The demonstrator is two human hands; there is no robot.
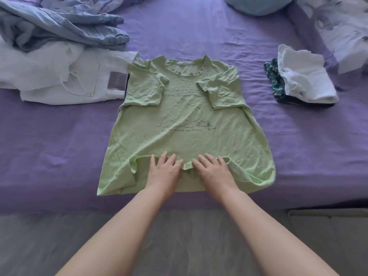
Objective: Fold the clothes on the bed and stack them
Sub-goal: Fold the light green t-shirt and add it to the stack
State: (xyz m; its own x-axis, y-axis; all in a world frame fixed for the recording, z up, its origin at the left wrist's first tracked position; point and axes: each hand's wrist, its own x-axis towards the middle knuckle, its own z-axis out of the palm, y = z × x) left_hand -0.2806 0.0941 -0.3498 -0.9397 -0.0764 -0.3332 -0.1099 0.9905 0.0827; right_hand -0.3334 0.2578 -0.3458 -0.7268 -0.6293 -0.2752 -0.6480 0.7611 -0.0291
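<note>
Your left hand (164,170) and right hand (214,170) press flat, fingers straight and grasping nothing, on the turned-up hem of one wrinkled green T-shirt (185,124) near the bed (59,148) edge, bare purple sheet on either side. Beyond and left lies one white garment (59,76) under crumpled blue fabric (65,24). Beyond and right sits one folded stack (300,76).

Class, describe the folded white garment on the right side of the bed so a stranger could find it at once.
Start from the purple bed and the green T-shirt spread at its middle. Look right of the shirt to a small stack: the folded white garment lies on top, over a teal patterned piece. The other white clothes lie unfolded, left.
</note>
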